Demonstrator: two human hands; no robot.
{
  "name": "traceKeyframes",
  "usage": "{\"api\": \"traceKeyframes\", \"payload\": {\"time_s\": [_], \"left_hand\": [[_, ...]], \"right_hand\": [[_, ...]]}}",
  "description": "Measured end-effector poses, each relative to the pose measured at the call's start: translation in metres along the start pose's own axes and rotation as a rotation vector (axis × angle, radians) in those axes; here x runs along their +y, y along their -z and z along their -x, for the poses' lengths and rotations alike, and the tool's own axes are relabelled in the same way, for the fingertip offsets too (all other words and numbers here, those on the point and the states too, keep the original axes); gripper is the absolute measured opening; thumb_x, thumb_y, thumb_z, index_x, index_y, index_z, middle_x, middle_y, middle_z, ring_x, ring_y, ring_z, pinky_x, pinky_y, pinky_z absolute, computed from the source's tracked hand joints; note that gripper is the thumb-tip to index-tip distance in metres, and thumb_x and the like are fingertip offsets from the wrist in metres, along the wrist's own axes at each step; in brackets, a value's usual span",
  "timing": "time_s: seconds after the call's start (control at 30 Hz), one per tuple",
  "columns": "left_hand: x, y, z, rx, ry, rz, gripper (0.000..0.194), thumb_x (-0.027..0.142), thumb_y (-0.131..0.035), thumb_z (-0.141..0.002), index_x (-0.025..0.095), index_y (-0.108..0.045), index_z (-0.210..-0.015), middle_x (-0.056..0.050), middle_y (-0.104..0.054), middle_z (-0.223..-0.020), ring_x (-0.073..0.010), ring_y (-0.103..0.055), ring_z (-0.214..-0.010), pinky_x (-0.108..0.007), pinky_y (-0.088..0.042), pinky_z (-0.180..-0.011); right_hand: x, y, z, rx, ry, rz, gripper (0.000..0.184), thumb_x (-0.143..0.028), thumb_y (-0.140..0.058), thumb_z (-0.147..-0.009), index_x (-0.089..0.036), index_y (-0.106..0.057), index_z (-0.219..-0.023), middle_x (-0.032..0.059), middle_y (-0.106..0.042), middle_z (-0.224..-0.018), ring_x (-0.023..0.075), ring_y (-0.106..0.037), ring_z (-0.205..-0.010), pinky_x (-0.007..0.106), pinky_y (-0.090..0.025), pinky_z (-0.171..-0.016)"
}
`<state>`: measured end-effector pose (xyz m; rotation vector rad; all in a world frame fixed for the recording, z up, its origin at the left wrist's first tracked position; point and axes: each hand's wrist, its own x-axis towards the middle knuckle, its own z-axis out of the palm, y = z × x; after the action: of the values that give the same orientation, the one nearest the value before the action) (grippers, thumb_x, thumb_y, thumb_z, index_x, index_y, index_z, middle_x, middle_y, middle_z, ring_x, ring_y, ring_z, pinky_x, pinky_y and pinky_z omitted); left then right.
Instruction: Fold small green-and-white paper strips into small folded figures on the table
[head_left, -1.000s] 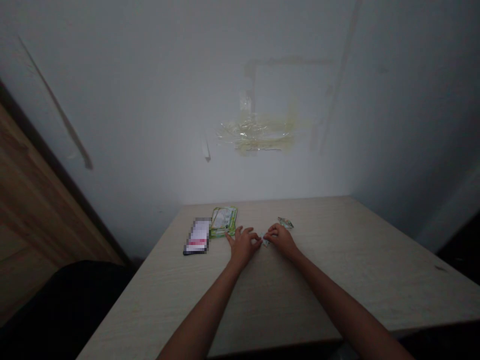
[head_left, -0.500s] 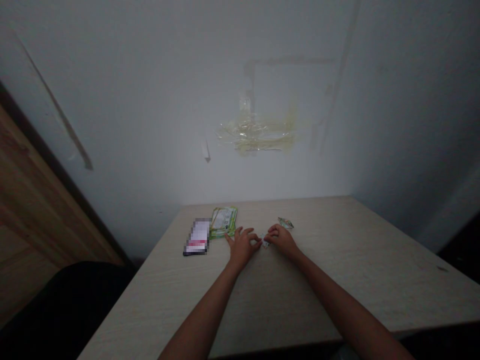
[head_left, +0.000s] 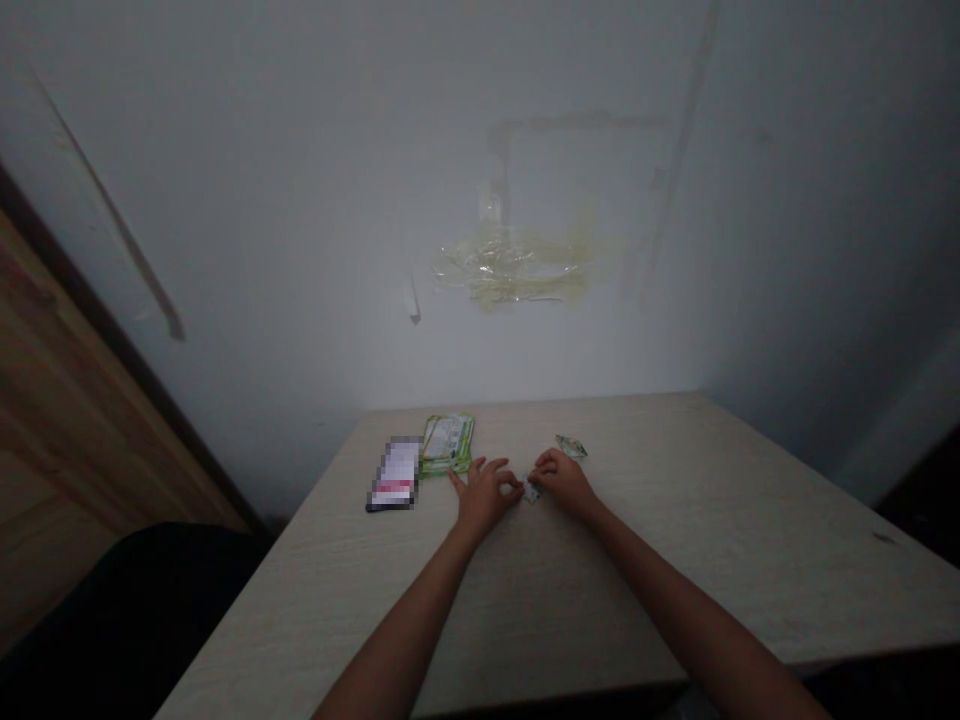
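Left hand (head_left: pixel 484 497): thumb and forefinger pinched on small printed piece (head_left: pixel 532 491), nine o'clock edge; other fingers spread. Right hand (head_left: pixel 565 482): curled, pinching the two o'clock edge. Piece: between fingertips; heading and long axis obscured; light, even pinch advisable. Patterned scrap (head_left: pixel 571 446): one o'clock, axis ten-to-four. Green packets (head_left: pixel 448 441): ten o'clock.

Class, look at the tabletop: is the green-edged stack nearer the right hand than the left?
No: the green-edged stack lies close by the left hand, with the right hand farther off.
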<state>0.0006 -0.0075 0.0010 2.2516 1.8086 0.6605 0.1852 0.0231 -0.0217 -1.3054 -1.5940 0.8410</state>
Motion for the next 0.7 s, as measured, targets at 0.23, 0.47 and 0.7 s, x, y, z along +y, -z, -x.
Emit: {"api": "traceKeyframes", "payload": {"time_s": [0.23,0.47,0.7], "left_hand": [[0.0005,0.001,0.001,-0.011,0.003,0.007,0.013,0.045,-0.067,-0.078,0.039,-0.071,-0.088,0.007,-0.055,-0.137,-0.0321,-0.031,-0.136,-0.076,0.005,-0.103],[-0.0006,-0.0002,0.0019,0.008,-0.012,0.024,0.011,0.044,-0.067,-0.078,0.038,-0.071,-0.086,0.006,-0.057,-0.135,-0.033,-0.031,-0.136,-0.077,0.004,-0.102],[0.0022,-0.0007,0.0031,0.092,0.004,-0.02,0.012,0.043,-0.066,-0.079,0.037,-0.071,-0.088,0.003,-0.059,-0.132,-0.0319,-0.032,-0.135,-0.075,0.004,-0.104]], "right_hand": [[0.0041,-0.0022,-0.0047,0.046,0.037,0.057,0.019,-0.031,-0.068,-0.07,-0.021,-0.056,-0.082,0.0031,-0.072,-0.076,0.0206,-0.07,-0.075,0.031,-0.051,-0.069],[0.0035,-0.0046,-0.0055,0.091,0.027,0.01,0.019,-0.031,-0.068,-0.071,-0.021,-0.054,-0.081,0.0031,-0.072,-0.078,0.0209,-0.07,-0.077,0.032,-0.052,-0.071],[0.0068,0.001,-0.0046,0.068,0.052,-0.113,0.027,-0.036,-0.069,-0.069,-0.02,-0.055,-0.085,0.0028,-0.072,-0.075,0.0221,-0.07,-0.077,0.036,-0.053,-0.077]]}}
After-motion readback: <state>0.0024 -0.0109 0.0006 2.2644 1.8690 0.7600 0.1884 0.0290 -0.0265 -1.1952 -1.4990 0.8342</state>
